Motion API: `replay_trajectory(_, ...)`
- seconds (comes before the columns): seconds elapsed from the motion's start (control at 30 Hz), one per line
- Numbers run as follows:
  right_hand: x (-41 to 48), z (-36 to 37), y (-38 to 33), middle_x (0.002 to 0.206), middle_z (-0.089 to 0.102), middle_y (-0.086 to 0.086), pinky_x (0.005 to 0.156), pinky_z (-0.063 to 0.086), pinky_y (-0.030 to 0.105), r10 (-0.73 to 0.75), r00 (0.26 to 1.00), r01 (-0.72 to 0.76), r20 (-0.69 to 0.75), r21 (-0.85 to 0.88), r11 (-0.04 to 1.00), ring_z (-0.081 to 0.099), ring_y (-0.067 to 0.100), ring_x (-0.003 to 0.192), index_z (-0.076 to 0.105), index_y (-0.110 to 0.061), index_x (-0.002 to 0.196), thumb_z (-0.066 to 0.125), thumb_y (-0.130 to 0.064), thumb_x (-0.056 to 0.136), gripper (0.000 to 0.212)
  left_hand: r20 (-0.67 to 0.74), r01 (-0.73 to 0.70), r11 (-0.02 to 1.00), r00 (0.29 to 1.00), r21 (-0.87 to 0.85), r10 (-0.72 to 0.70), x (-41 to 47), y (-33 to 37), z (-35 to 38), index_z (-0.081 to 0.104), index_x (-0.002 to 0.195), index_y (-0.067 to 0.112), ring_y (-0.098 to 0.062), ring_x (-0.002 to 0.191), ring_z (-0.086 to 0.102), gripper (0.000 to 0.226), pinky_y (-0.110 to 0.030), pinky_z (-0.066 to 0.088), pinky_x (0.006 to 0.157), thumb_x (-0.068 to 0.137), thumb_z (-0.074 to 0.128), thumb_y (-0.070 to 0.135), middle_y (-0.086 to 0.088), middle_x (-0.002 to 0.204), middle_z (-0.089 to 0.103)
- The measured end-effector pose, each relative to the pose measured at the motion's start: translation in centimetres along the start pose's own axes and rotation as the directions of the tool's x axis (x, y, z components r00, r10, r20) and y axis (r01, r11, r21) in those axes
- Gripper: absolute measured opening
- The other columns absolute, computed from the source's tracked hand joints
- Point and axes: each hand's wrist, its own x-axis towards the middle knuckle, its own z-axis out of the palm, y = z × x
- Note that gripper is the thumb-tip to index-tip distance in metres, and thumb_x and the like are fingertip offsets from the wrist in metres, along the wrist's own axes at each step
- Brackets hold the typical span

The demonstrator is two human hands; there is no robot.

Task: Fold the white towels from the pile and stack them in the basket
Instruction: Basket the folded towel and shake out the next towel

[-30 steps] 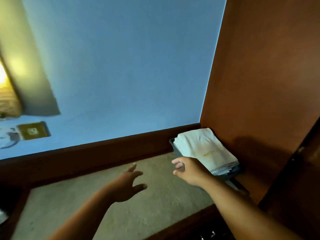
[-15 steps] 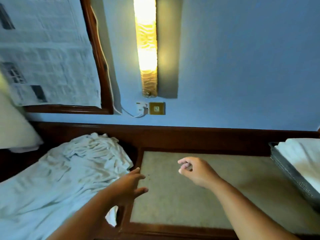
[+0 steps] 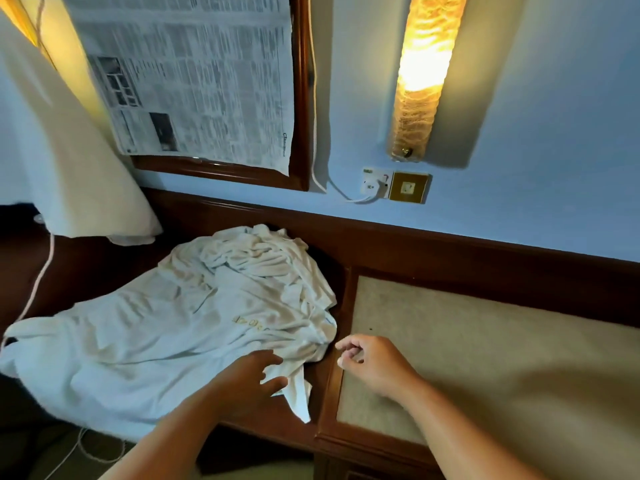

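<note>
Nearest to us, both forearms ran off the bottom edge, so we saw nothing above the elbows. The left hand (image 3: 247, 379) was released, its fingers (image 3: 272, 356) spread over the near edge of the pile of white towels (image 3: 194, 313); we could not tell whether they touched the cloth or hovered just above it. The right hand (image 3: 375, 367) was just beside the pile's right corner, over the dark wood rim of the table (image 3: 502, 358), with its fingers loosely curled and grasping nothing. The pile lay crumpled on a dark surface left of the table's beige top, one corner hanging over the front edge and the far part bunched against the wooden back rail. Gold lettering (image 3: 251, 323) on the top towel was too creased for us to read. A white cloth (image 3: 59, 150) at the left was cut off by the frame, and we could not say what it was. On the blue wall behind, a newspaper (image 3: 194, 74) covered a wooden frame (image 3: 301, 98), its print too blurred to read. A white cable (image 3: 317, 133) ran down to a socket (image 3: 374, 183) below a lit wall lamp (image 3: 420, 74).
</note>
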Motion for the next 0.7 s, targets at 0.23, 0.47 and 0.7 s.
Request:
replay_trajectory(0.23,6.9,1.2,-0.8,0.1,0.072,-0.005,0.075,0.055,0.023,0.016,0.995,-0.01,0.101,-0.054,0.998,0.067,0.006,0.081,0.067,-0.032,0.114,0.059,-0.029,0.091,0.024,-0.013,0.053,0.998,0.998,-0.038,-0.054,2.1,-3.1,-1.3,0.049,0.127,0.048,0.003,0.106,0.061,0.041,-0.005,0.042,0.076,0.09,0.066,0.054,0.027,0.135,0.051)
replay_trajectory(0.47,11.6,6.2,-1.4,0.088,0.068,-0.008,0.076,0.054,0.024,0.09,0.976,-0.079,0.197,-0.065,0.995,0.064,0.003,0.074,0.065,-0.033,0.115,0.057,-0.032,0.092,0.025,-0.017,0.048,0.998,0.999,-0.047,-0.048,5.7,-7.8,-4.1,0.046,0.121,0.05,0.004,0.106,0.062,0.031,-0.005,0.042,0.078,0.094,0.062,0.052,0.025,0.135,0.05)
replay_trajectory(0.7,18.1,9.1,-1.1,0.101,0.066,-0.013,0.085,0.054,0.025,0.263,0.962,-0.263,0.076,-0.004,0.965,0.062,0.005,0.092,0.065,-0.028,0.12,0.065,-0.033,0.091,0.029,0.106,-0.055,0.998,0.993,0.019,0.053,12.7,-13.4,-7.8,0.048,0.114,0.052,0.006,0.1,0.064,0.026,-0.002,0.043,0.079,0.093,0.062,0.053,0.024,0.133,0.054)
